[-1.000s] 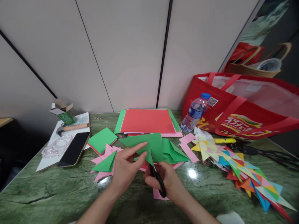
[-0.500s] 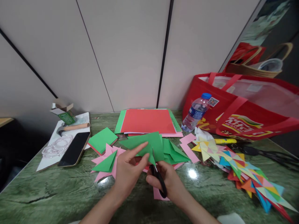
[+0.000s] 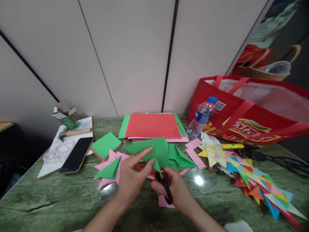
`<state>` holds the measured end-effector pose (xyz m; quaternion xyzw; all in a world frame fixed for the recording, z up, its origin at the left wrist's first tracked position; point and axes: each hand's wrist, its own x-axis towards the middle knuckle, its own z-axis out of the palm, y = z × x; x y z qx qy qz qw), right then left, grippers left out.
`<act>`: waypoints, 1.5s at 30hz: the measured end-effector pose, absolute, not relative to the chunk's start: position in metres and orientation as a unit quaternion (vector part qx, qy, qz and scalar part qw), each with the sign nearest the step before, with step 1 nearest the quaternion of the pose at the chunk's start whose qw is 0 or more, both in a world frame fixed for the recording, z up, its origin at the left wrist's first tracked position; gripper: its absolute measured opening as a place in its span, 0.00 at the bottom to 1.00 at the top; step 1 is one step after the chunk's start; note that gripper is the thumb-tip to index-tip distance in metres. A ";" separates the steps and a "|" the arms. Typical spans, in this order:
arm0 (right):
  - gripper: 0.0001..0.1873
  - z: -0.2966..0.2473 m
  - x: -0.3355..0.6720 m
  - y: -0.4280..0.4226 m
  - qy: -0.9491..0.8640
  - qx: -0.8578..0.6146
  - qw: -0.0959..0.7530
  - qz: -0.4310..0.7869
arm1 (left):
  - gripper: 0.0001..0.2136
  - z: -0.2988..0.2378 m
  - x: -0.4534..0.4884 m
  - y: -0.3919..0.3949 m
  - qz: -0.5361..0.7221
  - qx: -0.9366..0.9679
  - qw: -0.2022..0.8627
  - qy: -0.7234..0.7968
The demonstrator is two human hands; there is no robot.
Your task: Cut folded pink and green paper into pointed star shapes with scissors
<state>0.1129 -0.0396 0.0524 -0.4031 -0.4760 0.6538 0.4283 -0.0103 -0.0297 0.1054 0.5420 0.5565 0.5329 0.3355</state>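
My left hand (image 3: 134, 175) pinches a green paper sheet (image 3: 160, 149) between thumb and fingers, holding it above the table. My right hand (image 3: 175, 185) grips a pair of black-handled scissors (image 3: 166, 188), whose blades lie across the lower right of that sheet. Behind the sheet on the right are folded green paper pieces (image 3: 178, 158). Left of my left hand lie pink folded pieces (image 3: 113, 158) with a green triangle (image 3: 111, 170) on top. A stack of green squares (image 3: 106, 145) is just beyond them. Part of a pink sheet (image 3: 165, 203) shows below the scissors.
Coloured paper sheets (image 3: 153, 124) lie stacked by the wall. On the right are a water bottle (image 3: 202, 116), a red bag (image 3: 241, 112), a pink strip (image 3: 195, 153) and a colourful folded-paper chain (image 3: 258, 180). At left are a phone (image 3: 77, 154), a hammer (image 3: 77, 131) and a small box (image 3: 66, 117).
The scissor blades have shifted slightly upward and left on the green sheet. My left hand and the sheet look almost still.
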 end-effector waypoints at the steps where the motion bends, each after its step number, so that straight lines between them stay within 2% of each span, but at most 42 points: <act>1: 0.23 0.053 0.113 -0.040 -0.474 -0.405 0.428 0.654 | 0.14 0.105 -0.010 -0.030 0.533 0.542 0.336 0.556; 12: 0.21 0.049 0.114 -0.039 -0.467 -0.415 0.415 0.661 | 0.14 0.106 -0.011 -0.031 0.527 0.540 0.353 0.553; 20: 0.26 0.051 0.115 -0.036 -0.422 -0.371 0.460 0.687 | 0.16 0.101 -0.008 -0.031 0.493 0.526 0.446 0.530; 35: 0.26 0.049 0.114 -0.036 -0.420 -0.402 0.454 0.675 | 0.16 0.101 -0.008 -0.033 0.489 0.522 0.463 0.524; 45: 0.24 0.060 0.111 -0.034 -0.435 -0.444 0.426 0.658 | 0.15 0.099 -0.008 -0.032 0.488 0.548 0.397 0.552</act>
